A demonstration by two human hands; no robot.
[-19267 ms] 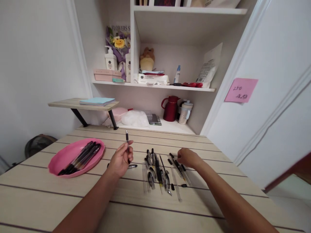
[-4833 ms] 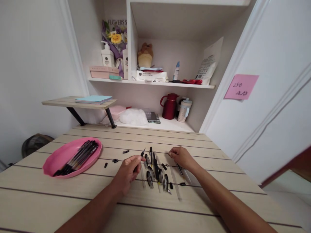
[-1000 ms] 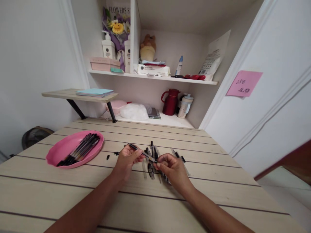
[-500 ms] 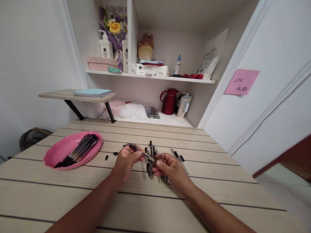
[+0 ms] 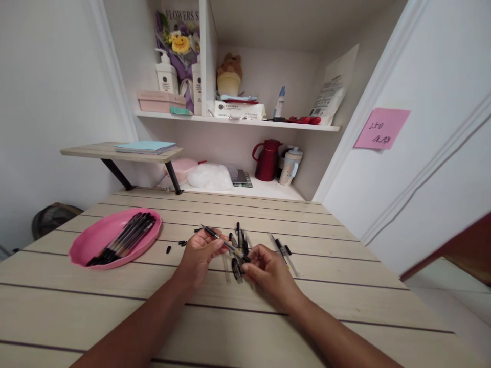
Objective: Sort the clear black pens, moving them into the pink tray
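A slim pen [image 5: 231, 247] with a clear barrel and a dark grip is held slantwise above the table. My left hand [image 5: 201, 255] pinches it near its pointed tip, which sticks out to the upper left. At the pen's other, black end, my right hand [image 5: 266, 268] has its thumb and fingers closed; its fingers partly hide that end. Below and behind the hands lies a loose pile of pens and pen parts [image 5: 238, 271]. Several small black caps [image 5: 169, 249] are scattered left of my left hand.
A pink oval tray [image 5: 86, 244] holding several dark pens [image 5: 128, 237] stands at left. More pens and a cap [image 5: 287, 250] lie right of the pile. Behind are a raised shelf [image 5: 92, 150] on black legs, a red jug [image 5: 266, 161] and a tumbler [image 5: 290, 168].
My right hand has shifted slightly at the pen's lower end, and more of the black end now shows. My left hand stays nearly in place, still holding the pen.
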